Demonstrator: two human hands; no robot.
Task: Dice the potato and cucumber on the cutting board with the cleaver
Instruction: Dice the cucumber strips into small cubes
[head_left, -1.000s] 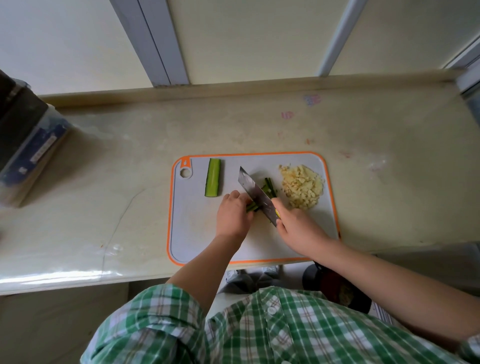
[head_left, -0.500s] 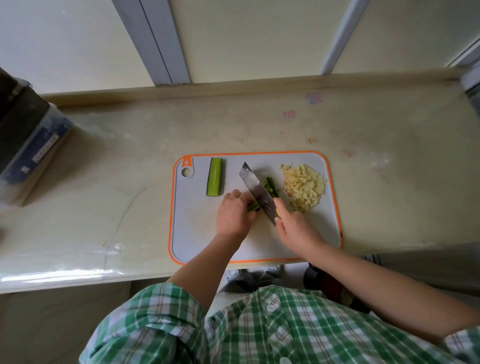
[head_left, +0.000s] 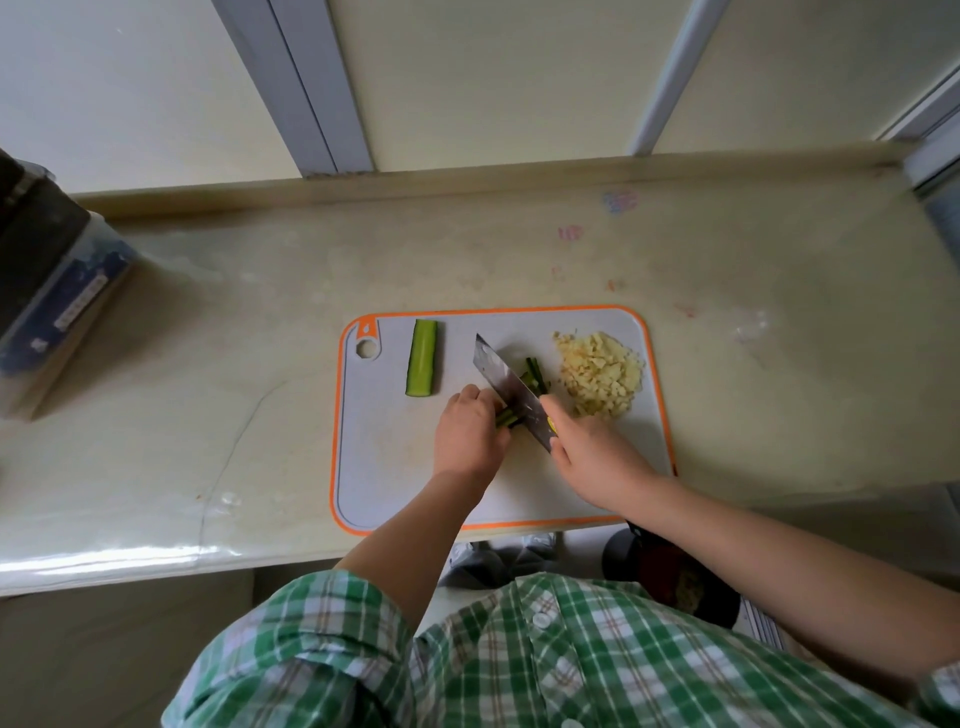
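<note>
A grey cutting board with an orange rim (head_left: 395, 483) lies on the counter. A pile of diced potato (head_left: 600, 379) sits at its far right. One long cucumber piece (head_left: 422, 358) lies at the far left of the board. My right hand (head_left: 592, 452) grips the cleaver (head_left: 506, 387), its blade angled across a bundle of cucumber strips (head_left: 535, 376). My left hand (head_left: 467, 434) presses the near ends of those strips down, fingers curled right beside the blade.
The pale counter (head_left: 208, 374) ends at a front edge near my body. A dark box-like container (head_left: 47, 296) stands at the far left. A raised ledge and wall run along the back. A dark round object (head_left: 670, 577) sits below the counter edge.
The cleaver and both hands stay over the cucumber strips with only slight shifts. The long cucumber piece and potato pile have not moved.
</note>
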